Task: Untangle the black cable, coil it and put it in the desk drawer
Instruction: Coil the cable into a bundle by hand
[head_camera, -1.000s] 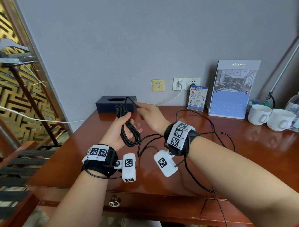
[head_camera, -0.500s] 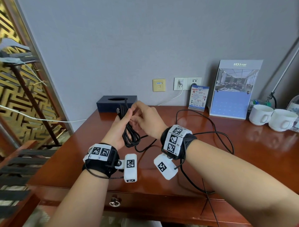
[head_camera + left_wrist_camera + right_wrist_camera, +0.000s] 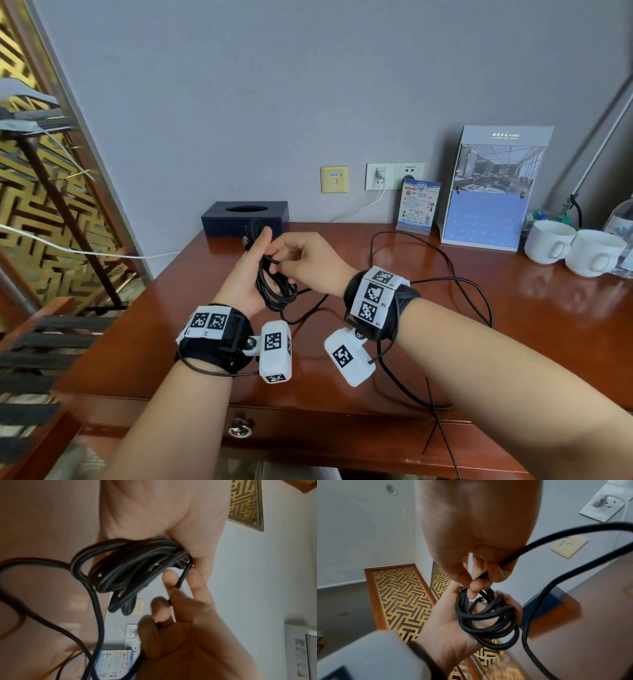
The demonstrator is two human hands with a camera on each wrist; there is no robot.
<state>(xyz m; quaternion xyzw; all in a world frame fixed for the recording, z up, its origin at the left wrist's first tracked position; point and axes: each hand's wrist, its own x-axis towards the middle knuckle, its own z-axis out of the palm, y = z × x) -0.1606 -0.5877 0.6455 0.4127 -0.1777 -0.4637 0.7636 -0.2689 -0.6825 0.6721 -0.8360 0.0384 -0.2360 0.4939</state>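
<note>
My left hand holds a bundle of black cable loops across its palm, thumb up beside them, above the wooden desk. The coil fills the left wrist view, and the coil lies in the palm in the right wrist view. My right hand pinches a strand of the cable right at the coil. The loose rest of the cable trails in wide loops over the desk to the right. The drawer, with a metal ring pull, is closed below.
A dark tissue box stands at the back left of the desk. A small card and a blue display stand lean at the wall, with two white cups at far right. A white cord runs from the wall socket.
My right hand has come in from a stretched-out reach to the coil, laying another length against the bundle. The loose loop on the desk has drawn in slightly.
</note>
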